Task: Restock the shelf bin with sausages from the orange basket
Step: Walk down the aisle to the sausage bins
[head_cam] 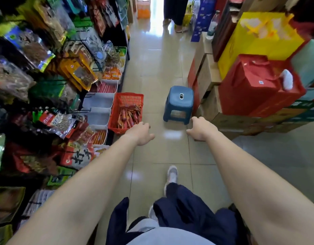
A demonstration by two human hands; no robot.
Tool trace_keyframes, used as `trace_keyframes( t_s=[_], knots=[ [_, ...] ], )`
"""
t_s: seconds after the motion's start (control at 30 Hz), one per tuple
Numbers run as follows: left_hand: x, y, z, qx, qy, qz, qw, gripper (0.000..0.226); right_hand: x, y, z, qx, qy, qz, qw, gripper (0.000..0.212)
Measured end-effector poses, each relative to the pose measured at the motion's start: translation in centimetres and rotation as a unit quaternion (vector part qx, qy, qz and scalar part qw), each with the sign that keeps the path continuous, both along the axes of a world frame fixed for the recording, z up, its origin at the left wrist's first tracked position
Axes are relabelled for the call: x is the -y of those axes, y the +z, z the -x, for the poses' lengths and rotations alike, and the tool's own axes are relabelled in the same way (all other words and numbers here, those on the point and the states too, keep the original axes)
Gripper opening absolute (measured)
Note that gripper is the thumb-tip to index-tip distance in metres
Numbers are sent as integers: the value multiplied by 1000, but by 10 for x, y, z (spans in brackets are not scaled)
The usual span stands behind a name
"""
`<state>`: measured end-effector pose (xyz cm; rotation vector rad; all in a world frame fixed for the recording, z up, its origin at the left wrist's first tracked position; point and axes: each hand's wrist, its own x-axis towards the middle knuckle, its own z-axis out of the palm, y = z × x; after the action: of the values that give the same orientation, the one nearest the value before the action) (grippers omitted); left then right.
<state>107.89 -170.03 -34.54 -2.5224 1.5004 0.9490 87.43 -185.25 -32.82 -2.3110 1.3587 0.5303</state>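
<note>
Our fingers curl away behind the knuckles, so we cannot tell whether they spread or pinch. Our left hand [142,132] hangs at the near rim of one orange basket [130,94]; its red sausages [129,114] are too jumbled to count. It sits just right of two white shelf bins [98,103]. Our right hand [201,129] hovers near one blue stool [179,101] on the glossy tiled floor [152,68] of a narrow shop aisle.

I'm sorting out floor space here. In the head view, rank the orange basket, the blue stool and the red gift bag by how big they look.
1. red gift bag: clearly the largest.
2. orange basket and blue stool: they look about alike, so I cannot rank them.
</note>
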Motion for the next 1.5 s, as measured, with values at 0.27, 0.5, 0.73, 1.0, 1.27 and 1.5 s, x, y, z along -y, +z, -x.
trace_keyframes(
  t_s=[0.27,0.5,0.73,1.0,1.27,1.5],
  knots=[
    [141,-8,-102,37,11,-35,999,57,165,-29,-98,4,8,-25,1000,54],
    [271,10,-180,25,59,-30,998,60,317,-10,-183,26,20,-41,999,65],
    [376,6,-256,-5,89,-33,995,61,426,-5,-264,33,43,-37,998,59],
    [491,-22,-374,-11,98,-27,995,61,542,-26,-379,12,53,-34,998,62],
    [595,-11,-491,-21,106,-21,994,62,644,-13,-511,5,83,-30,996,64],
    [636,0,-558,-26,150,-12,988,61,703,-2,-614,9,133,-27,991,66]
  ],
)
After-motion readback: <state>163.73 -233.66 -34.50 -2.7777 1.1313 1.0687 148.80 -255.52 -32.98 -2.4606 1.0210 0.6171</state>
